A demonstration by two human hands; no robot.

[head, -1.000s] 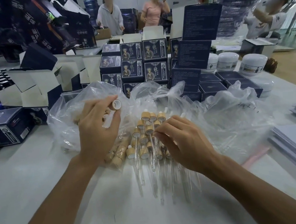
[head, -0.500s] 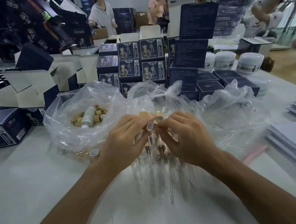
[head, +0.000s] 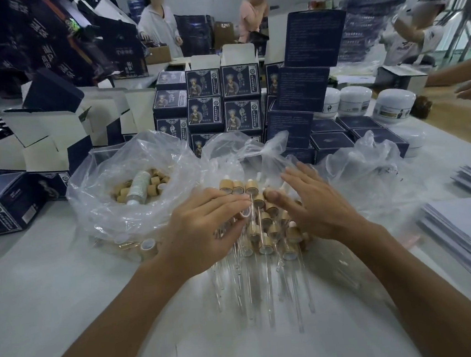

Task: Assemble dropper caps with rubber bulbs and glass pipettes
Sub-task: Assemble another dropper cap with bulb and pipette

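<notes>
— Since half a second ago the hands are parting; what's where?
— Left hand (head: 202,233) is pinching a cap (head: 245,213) with its pipette (head: 255,228) pointing toward us. Right hand (head: 314,202) is spreading flat just beside, over the pile (head: 266,241).

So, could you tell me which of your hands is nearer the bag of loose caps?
Left. The left hand lies just right of the bag of loose caps; the right hand is farther right, across the dropper pile.
</notes>
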